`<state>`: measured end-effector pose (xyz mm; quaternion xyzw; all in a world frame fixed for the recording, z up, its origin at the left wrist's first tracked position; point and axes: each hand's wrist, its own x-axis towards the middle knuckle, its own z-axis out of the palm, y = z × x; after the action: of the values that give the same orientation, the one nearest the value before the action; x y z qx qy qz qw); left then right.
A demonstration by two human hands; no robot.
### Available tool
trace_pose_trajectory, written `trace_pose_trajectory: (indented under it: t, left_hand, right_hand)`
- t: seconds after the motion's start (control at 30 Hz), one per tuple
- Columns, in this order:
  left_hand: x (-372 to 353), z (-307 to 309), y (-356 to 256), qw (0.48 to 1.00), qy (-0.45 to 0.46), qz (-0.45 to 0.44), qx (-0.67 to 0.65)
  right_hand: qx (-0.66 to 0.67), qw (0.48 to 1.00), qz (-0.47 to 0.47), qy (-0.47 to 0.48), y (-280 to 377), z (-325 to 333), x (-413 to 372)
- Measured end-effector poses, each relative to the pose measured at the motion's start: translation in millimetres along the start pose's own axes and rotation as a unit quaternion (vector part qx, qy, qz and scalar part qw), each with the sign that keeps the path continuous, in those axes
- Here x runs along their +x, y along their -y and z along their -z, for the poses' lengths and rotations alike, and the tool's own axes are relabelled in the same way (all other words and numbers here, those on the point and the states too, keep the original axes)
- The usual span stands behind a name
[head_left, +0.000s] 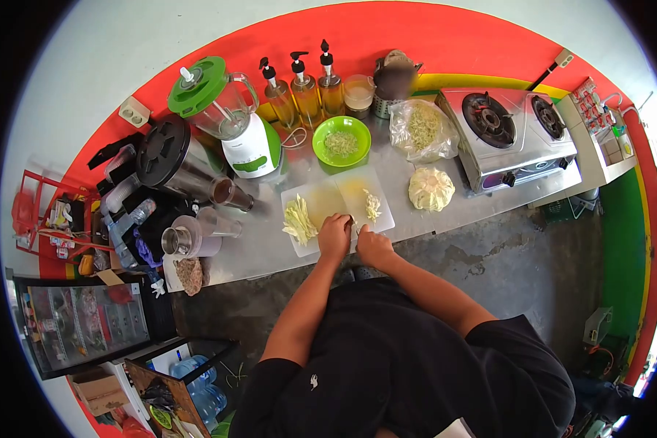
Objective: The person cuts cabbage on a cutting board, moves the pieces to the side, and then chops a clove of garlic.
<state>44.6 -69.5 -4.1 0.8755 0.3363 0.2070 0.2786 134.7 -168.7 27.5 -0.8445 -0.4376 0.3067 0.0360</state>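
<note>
A white cutting board (327,198) lies on the steel counter in front of the body. Both hands are close together over its near edge. My left hand (335,235) is closed, its fingers bent down at the board; what they hold is hidden. My right hand (374,247) is closed around something too small to make out, maybe a handle. Pale green leaf strips (298,220) are piled on the board's left side. Small chopped pale pieces (372,206) lie on its right. Beyond the board, a green bowl (342,141) holds chopped pieces.
A cabbage (431,189) and a plastic bag of shreds (423,130) sit right of the board. Farther right is a gas stove (509,139). A blender (250,146), pump bottles (304,93) and a lidded steel container (163,155) stand at the back and left.
</note>
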Motion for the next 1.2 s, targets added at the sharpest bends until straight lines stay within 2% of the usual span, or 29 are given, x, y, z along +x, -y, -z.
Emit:
trace_pose_trajectory:
  t: [0.07,0.13,0.2,0.43,0.7,0.83,0.9,1.03,1.2]
  left_hand:
    - [-2.7,-1.5,1.7,1.0,-0.011,-0.002,-0.016]
    - [-4.8,-4.4,7.0,0.995,-0.044,-0.052,-0.071]
    - [-5.8,-6.0,11.2,0.994,-0.039,-0.063,-0.075]
    - [-0.8,-8.0,22.2,0.984,-0.053,-0.148,-0.085]
    - [3.6,-0.3,21.8,0.985,-0.033,-0.146,-0.087]
    - [3.4,2.0,19.3,0.984,-0.043,-0.134,-0.108]
    - [1.1,1.9,18.4,0.985,-0.042,-0.125,-0.115]
    - [0.3,-1.7,19.0,0.986,-0.052,-0.117,-0.111]
    - [-1.0,-0.5,17.2,0.989,-0.053,-0.116,-0.077]
  right_hand:
    - [0.007,1.0,-0.005,0.001,1.9,1.0,5.9]
    - [0.014,1.0,-0.011,0.002,1.8,4.3,6.5]
    - [0.006,1.0,0.02,0.008,1.1,9.5,6.6]
    - [-0.007,1.0,-0.017,0.005,3.5,0.5,2.5]
    - [0.012,0.999,-0.017,0.034,7.6,9.0,-3.4]
    - [-0.033,0.998,-0.004,0.045,10.3,5.3,-5.4]
    - [-0.004,1.0,0.003,0.003,7.6,-0.4,6.6]
    - [-0.016,1.0,0.014,-0.002,5.8,4.1,6.7]
    - [-0.003,1.0,-0.015,0.001,8.2,-3.0,2.5]
